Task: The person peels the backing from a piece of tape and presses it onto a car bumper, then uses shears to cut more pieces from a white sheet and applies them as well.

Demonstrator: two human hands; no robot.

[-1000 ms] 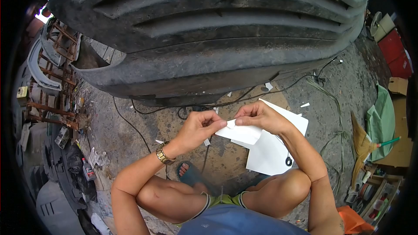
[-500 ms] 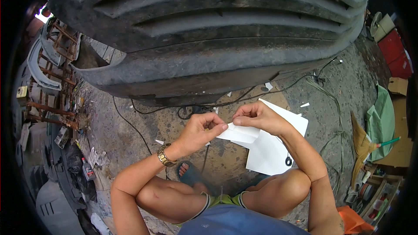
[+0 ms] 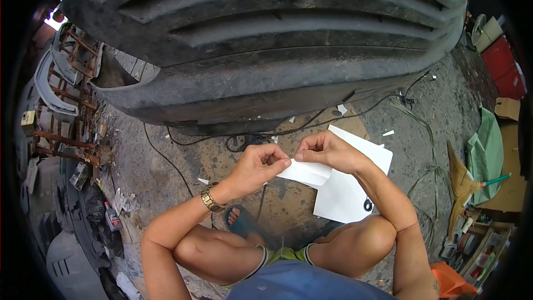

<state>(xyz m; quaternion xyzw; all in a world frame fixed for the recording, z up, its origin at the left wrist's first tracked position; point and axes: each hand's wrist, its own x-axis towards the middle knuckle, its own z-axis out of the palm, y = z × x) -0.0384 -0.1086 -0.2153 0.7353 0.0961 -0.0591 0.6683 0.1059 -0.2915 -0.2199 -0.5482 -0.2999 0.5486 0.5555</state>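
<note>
A small piece of white paper [image 3: 306, 173] hangs between both hands, above the floor. My left hand [image 3: 260, 166], with a gold watch [image 3: 211, 198] on its wrist, pinches the paper's upper left corner. Thumb and fingers of my right hand [image 3: 323, 151] are pressed together on its top edge, a little to the right. Larger white sheets [image 3: 343, 193] lie on the ground beneath and to the right. On them rests a dark ring-shaped handle [image 3: 367, 205], perhaps of scissors, partly hidden by the right forearm and knee.
A large dark slatted bumper [image 3: 288, 72] stands ahead. Black cables [image 3: 189, 143] and paper scraps [image 3: 342, 109] lie on the floor. At the left are a rusty rack [image 3: 72, 141] and a bottle [image 3: 112, 216]; at the right, a broom [image 3: 459, 186] and green sack [image 3: 486, 153].
The small paper has tilted slightly between the fingers. Both hands keep their pinch in nearly the same place.
</note>
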